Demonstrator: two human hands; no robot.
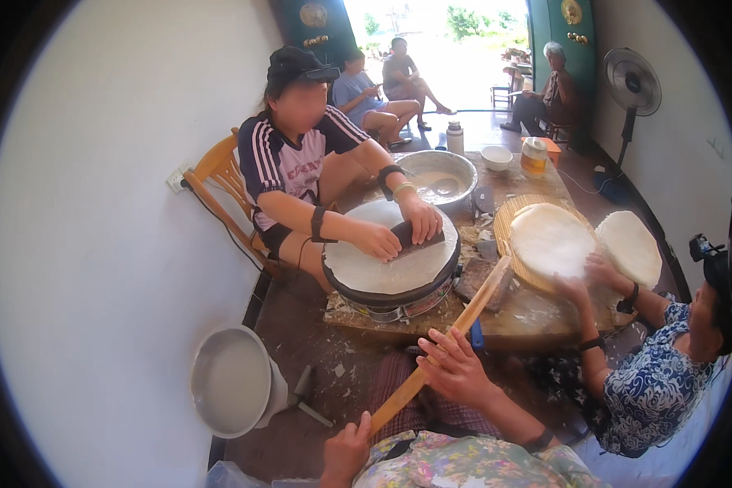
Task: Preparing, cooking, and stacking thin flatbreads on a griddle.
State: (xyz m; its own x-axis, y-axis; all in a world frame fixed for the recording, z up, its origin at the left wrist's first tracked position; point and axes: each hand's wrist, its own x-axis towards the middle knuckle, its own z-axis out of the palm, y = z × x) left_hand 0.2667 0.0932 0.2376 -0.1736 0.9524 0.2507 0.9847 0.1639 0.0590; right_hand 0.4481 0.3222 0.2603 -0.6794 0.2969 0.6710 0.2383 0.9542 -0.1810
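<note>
1. The left hand (347, 451) grips a wooden stick (474, 307) by its lower end; the right hand (457, 370), fingers spread, rests on it.
2. The stick's far end slants over the scrap-littered worktop (537, 315).
3. Beyond: white wall (122, 203), bright doorway (447, 61), standing fan (633, 81).

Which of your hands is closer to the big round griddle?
Right. The right hand, spread against the wooden stick, is on this side of the griddle; the left hand, gripping the stick's near end, is farther back.
</note>
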